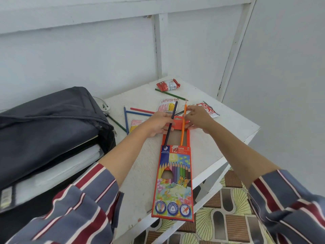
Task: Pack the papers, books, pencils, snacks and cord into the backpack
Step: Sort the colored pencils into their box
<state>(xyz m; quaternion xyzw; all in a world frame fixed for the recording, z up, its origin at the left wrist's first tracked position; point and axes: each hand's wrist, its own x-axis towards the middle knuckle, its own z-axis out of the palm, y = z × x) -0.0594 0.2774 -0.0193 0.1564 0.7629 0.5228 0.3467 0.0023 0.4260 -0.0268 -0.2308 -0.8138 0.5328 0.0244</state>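
Note:
An orange coloured-pencil box (174, 184) lies on the white table (228, 124) with its top flap open. My left hand (158, 125) holds a dark purple pencil (169, 127) whose lower end sits in the box mouth. My right hand (197, 118) pinches an orange pencil (183, 125), its lower end also in the box. Loose pencils lie behind: a green one (171, 94), a red one (141, 110), a blue one (126, 120). Several snack packets (168, 84) (168, 105) (209, 110) lie near them. The dark grey backpack (45, 124) lies open at left with papers and books (58, 166) inside.
A white plug with its cord (106, 107) lies by the backpack's far corner. Another yellow snack packet (135, 124) shows under my left wrist. The table's right edge drops to a patterned floor (233, 217). White walls stand behind.

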